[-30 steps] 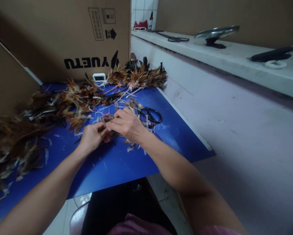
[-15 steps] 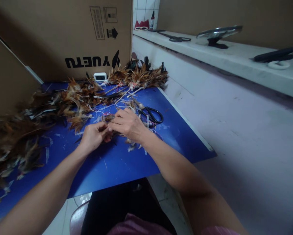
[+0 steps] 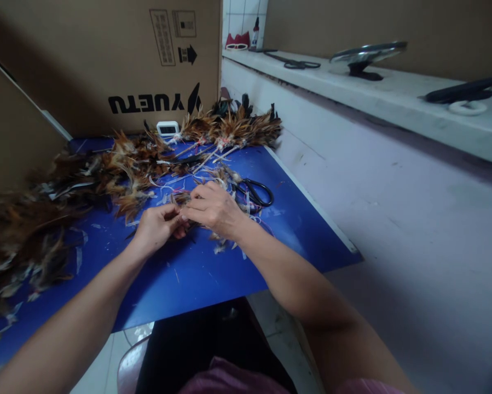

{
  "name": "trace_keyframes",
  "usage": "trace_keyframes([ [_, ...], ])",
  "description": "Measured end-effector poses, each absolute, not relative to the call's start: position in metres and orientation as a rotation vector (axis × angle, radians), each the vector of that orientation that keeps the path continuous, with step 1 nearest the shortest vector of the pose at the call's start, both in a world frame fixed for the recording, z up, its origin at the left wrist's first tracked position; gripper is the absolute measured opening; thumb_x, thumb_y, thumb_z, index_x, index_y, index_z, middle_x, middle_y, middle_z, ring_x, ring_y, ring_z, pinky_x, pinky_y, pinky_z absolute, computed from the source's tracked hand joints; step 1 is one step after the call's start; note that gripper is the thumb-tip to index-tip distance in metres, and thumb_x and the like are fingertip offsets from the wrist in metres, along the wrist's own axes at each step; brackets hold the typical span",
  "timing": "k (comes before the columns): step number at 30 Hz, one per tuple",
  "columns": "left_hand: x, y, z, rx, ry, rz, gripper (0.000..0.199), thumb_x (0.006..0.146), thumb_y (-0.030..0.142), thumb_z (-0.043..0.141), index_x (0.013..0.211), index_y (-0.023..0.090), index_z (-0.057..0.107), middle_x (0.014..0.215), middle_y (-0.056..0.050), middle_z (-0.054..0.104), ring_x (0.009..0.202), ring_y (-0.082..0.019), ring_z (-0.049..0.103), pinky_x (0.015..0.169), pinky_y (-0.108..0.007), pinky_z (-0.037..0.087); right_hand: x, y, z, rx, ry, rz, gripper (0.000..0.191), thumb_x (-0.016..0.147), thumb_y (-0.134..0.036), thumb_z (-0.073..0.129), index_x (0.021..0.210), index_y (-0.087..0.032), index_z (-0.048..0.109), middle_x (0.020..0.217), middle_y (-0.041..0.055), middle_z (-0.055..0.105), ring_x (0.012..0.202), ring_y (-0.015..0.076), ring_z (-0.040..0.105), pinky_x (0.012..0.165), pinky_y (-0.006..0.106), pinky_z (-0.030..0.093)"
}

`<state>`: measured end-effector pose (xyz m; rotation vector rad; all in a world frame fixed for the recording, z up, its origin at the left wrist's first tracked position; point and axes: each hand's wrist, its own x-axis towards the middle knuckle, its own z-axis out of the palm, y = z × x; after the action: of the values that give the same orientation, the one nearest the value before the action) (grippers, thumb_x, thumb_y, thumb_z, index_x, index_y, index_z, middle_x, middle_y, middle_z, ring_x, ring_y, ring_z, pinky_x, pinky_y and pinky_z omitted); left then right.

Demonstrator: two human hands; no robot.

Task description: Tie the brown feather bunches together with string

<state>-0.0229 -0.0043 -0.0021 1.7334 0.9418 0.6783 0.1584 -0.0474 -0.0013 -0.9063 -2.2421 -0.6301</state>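
Pinching at a small feather bundle [image 3: 181, 196], the left hand [image 3: 157, 227] has its thumb and fingers together; the right hand [image 3: 215, 208] curls over the same feathers, its grip hidden. The bundle lies just left of the black-handled scissors [image 3: 249, 190] on the blue surface [image 3: 172, 293] and looks unfinished. Beyond the scissors, several feather clusters [image 3: 241, 128] already sit on sticks [image 3: 207, 158] with pale and pinkish ties [image 3: 222, 143], apparently done. Well left of the scissors, heaped feathers [image 3: 32, 224] seem to be left over for binding, though some may be tied. Beyond and left of the scissors, a cardboard box [image 3: 102, 60] reads "YUETU" upside down; its smaller print is illegible, as is the white digital display [image 3: 168, 129].
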Motion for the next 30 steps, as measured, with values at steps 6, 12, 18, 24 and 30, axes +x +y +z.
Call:
trace_keyframes([
  [6,-0.024,0.000,-0.003,1.609,0.897,0.749,0.025,0.067,0.037,0.078,0.064,0.015,0.067,0.050,-0.002,0.062,0.041,-0.012,0.055,0.043,-0.022,0.045,0.159,-0.052,0.003,-0.982,-2.024,-0.527,0.024,0.098,-0.021,0.046,0.104,-0.018,0.069,0.098,0.0054,0.074,0.097,0.0204,0.058,0.082,0.038,0.042],
  [12,-0.025,0.005,0.000,1.395,0.800,0.939,0.022,0.063,0.029,0.082,0.068,0.014,0.067,0.064,-0.003,0.069,0.044,-0.010,0.056,0.045,-0.022,0.046,0.165,-0.055,0.012,-1.069,-1.594,-0.331,0.021,0.095,-0.023,0.050,0.105,-0.022,0.069,0.102,0.0061,0.072,0.101,0.0211,0.062,0.093,0.042,0.046],
  [18,-0.024,0.004,0.003,1.214,0.718,1.040,0.028,0.059,0.028,0.086,0.068,0.016,0.063,0.061,-0.002,0.069,0.041,-0.007,0.052,0.043,-0.019,0.042,0.164,-0.055,0.017,-1.038,-1.365,-0.225,0.016,0.094,-0.023,0.051,0.097,-0.021,0.067,0.095,0.0055,0.072,0.091,0.0176,0.064,0.085,0.037,0.050],
  [24,-0.026,0.003,0.004,1.111,0.667,1.032,0.032,0.056,0.027,0.088,0.065,0.017,0.059,0.059,-0.001,0.066,0.041,-0.005,0.048,0.040,-0.016,0.038,0.166,-0.053,0.016,-1.069,-1.353,-0.143,0.014,0.092,-0.022,0.054,0.096,-0.019,0.067,0.091,0.0052,0.072,0.089,0.0160,0.063,0.084,0.033,0.050],
  [30,-0.029,0.006,0.003,1.068,0.603,1.030,0.029,0.059,0.022,0.086,0.064,0.018,0.057,0.059,0.000,0.065,0.041,-0.003,0.044,0.040,-0.013,0.037,0.184,-0.045,0.014,-1.184,-1.303,0.063,0.012,0.088,-0.020,0.058,0.090,-0.018,0.070,0.091,0.0032,0.073,0.082,0.0136,0.064,0.077,0.027,0.049],
])
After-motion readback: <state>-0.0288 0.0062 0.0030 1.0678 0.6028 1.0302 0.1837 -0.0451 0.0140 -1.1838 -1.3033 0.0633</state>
